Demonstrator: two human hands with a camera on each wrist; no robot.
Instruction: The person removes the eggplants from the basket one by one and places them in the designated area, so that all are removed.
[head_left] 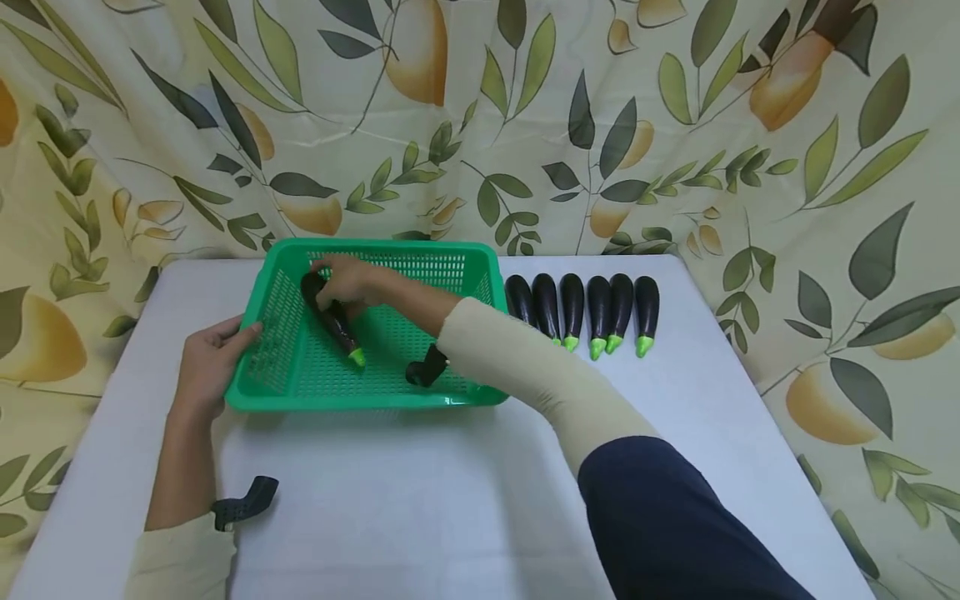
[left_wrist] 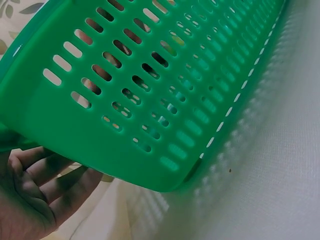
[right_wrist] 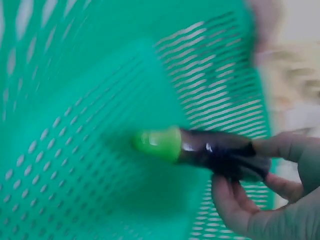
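A green plastic basket with slotted walls stands on the white table. My left hand grips its left rim, thumb over the edge; in the left wrist view the fingers of the left hand lie against the outside of the wall. Inside the basket, my right hand holds a dark purple eggplant with a bright green stem end. The right wrist view shows the eggplant pinched near its blunt end between thumb and fingers, green tip pointing away over the basket floor.
Several more eggplants lie in a row right of the basket, green ends toward me, partly behind the right sleeve. A leaf-and-fruit patterned cloth hangs behind the table. Each wrist carries a small black camera mount.
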